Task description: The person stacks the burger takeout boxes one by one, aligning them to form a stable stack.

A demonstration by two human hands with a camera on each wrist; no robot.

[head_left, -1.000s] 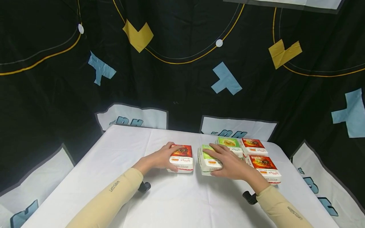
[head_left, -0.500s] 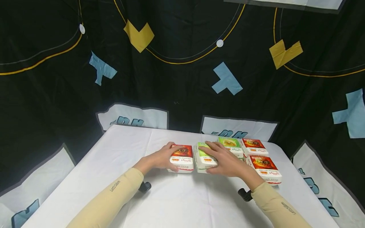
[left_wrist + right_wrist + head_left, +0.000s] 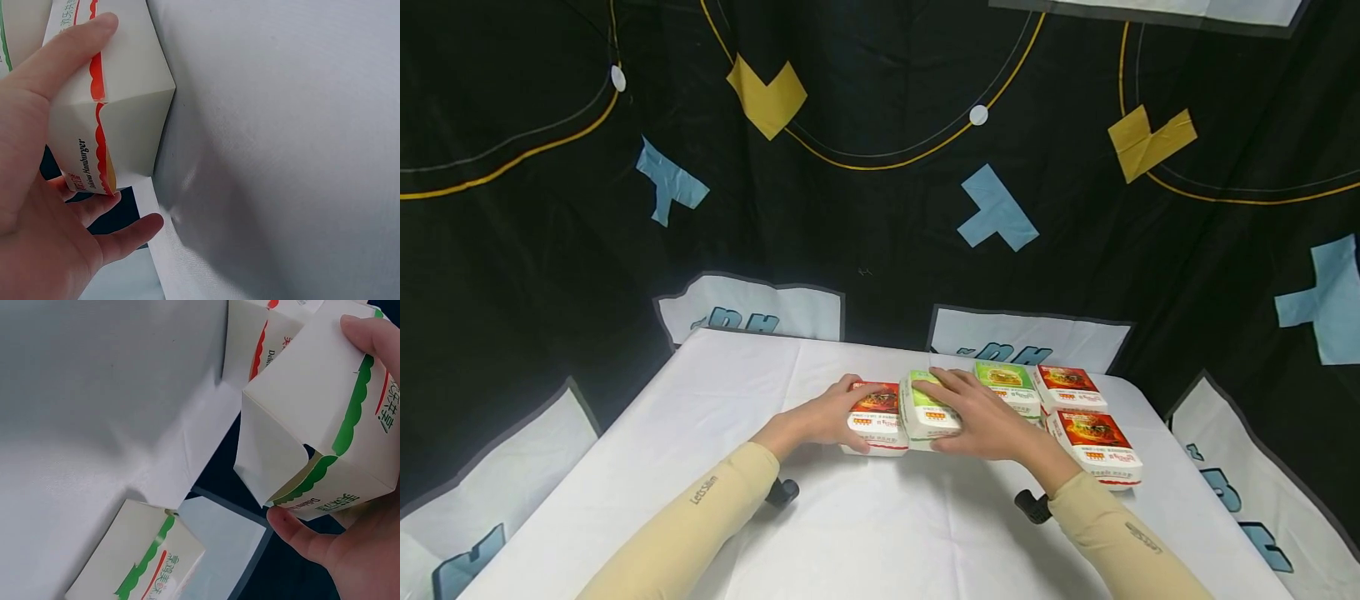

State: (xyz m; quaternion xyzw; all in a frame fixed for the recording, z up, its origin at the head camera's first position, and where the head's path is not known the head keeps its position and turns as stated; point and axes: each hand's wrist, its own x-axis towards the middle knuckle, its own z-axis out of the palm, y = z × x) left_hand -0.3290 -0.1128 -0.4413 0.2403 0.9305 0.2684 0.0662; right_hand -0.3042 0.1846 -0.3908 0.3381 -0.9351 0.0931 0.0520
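Observation:
My left hand [image 3: 823, 417] grips a red-and-white hamburger box [image 3: 878, 433] on the white table, thumb on its near side and fingers over the far side. In the left wrist view, the thumb lies across the white wall of this box [image 3: 134, 134]. A green-and-white hamburger box [image 3: 927, 423] is held by my right hand [image 3: 988, 423], thumb in front and fingers over the top. This green box sits right beside the red one, apparently touching it. In the right wrist view the held green box [image 3: 297, 381] looks somewhat tilted; whether its base touches the table is unclear.
Right of my right hand are another green hamburger box [image 3: 1004, 377], a red one [image 3: 1066, 379] at the back, and a red one [image 3: 1092, 433] nearer me. The white-covered table [image 3: 850, 533] ends at a dark curtain [image 3: 865, 217] with taped shapes.
My right hand has carried the green box leftward, from a gap away up against the red box. The left hand and red box have stayed nearly still.

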